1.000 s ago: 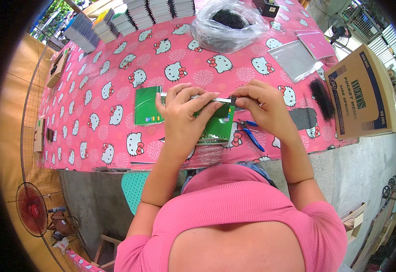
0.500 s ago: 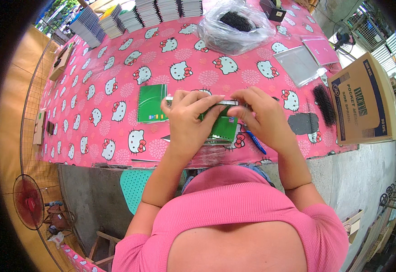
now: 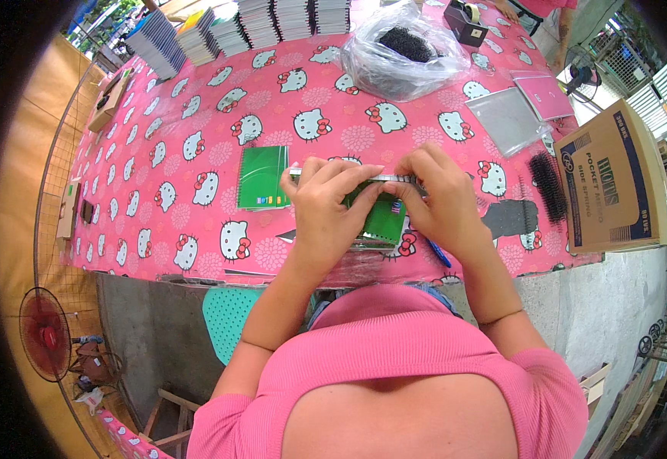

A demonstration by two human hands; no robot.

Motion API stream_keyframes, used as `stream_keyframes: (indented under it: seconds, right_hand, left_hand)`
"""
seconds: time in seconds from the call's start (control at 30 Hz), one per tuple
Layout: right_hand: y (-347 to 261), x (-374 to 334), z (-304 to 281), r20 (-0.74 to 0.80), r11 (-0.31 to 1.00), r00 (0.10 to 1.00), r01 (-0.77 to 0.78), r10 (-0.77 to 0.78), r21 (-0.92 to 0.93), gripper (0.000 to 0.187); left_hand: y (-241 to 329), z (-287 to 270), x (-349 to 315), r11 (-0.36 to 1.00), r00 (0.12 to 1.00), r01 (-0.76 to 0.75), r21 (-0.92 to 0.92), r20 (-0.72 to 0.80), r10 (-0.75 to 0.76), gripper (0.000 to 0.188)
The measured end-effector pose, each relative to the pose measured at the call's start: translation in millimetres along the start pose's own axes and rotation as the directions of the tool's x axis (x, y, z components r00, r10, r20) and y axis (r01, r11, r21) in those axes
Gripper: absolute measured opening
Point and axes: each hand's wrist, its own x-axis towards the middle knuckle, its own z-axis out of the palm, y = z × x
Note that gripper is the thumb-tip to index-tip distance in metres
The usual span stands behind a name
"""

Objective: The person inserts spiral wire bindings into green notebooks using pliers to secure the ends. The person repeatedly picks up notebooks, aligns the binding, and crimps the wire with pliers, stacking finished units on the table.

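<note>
Pad (image 3: 383, 178), white edge up, is held above tabletop (image 3: 272, 107), near middle of front edge. Left hand (image 3: 326, 199): fingers closed on pad. Right hand (image 3: 442, 195): fingers bent at right end of pad; if they grip it, I cannot tell. Below hands, green notebook (image 3: 385, 222); second notebook (image 3: 263, 176) lies left of them. Blue handle (image 3: 439, 254) near front edge. Carton (image 3: 607, 183) stands at right edge.

Green notebook covers (image 3: 384, 224) look smooth and glossy; the counter (image 3: 272, 111) wears shiny, plastic-looking sheeting. Thin, crinkled clear plastic for the bag (image 3: 360, 63) — matt cardboard for the carton (image 3: 620, 195) — ribbed cloth for the top (image 3: 394, 344).
</note>
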Motion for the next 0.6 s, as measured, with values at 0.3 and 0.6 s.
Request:
stream_keyframes:
  seconds: [0.3,0.6]
  right_hand:
    - [4.5,7.0,-47.9,0.162,0.999,0.987,0.018,-0.009,-0.050,0.012]
    - [6.3,21.2,-48.9,0.548,0.980,0.836,0.088,0.025,-0.179,0.031]
  left_hand:
    - [-2.2,-5.4,-3.2,0.999,0.999,-0.046,-0.001,0.001,0.046,0.027]
    - [8.8,-0.8,5.1,0.999,0.998,-0.013,-0.034,0.055,0.015,0.040]
